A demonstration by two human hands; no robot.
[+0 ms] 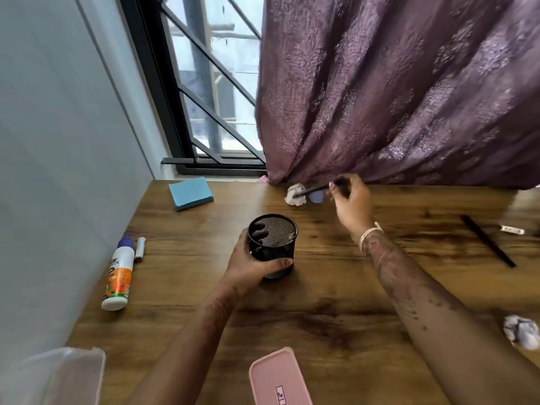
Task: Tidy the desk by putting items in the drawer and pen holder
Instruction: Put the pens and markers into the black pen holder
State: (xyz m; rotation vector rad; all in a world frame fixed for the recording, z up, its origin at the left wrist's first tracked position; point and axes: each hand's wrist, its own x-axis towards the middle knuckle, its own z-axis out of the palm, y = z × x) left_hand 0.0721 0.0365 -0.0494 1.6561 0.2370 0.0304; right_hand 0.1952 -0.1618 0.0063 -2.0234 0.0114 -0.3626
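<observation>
curtain: purple, patterned, hung down to the back edge of the counter.
wall: pale grey, along the left side.
counter: wood grain, carried all the items.
window: black frame with diagonal bars, left of the curtain.
left hand: wrapped round the pen holder, thumb on its near side.
right hand: raised at the back of the counter, fingers pinching a black pen; bangle on the wrist.
pink case: flat at the near edge, cut off by the frame.
clear plastic box: near-left corner, blurred.
glue bottle: lying on its side by the wall, purple cap.
pen holder: black mesh cup, upright mid-counter, a silvery item inside.
sticky pad: blue, back left.
paper balls: one at the back by the pen tip, one at the right edge.
black pen: in the right hand, tip pointing left, motion-blurred.
second pen: black, lying far right.
white stick: just beside the glue cap.
</observation>
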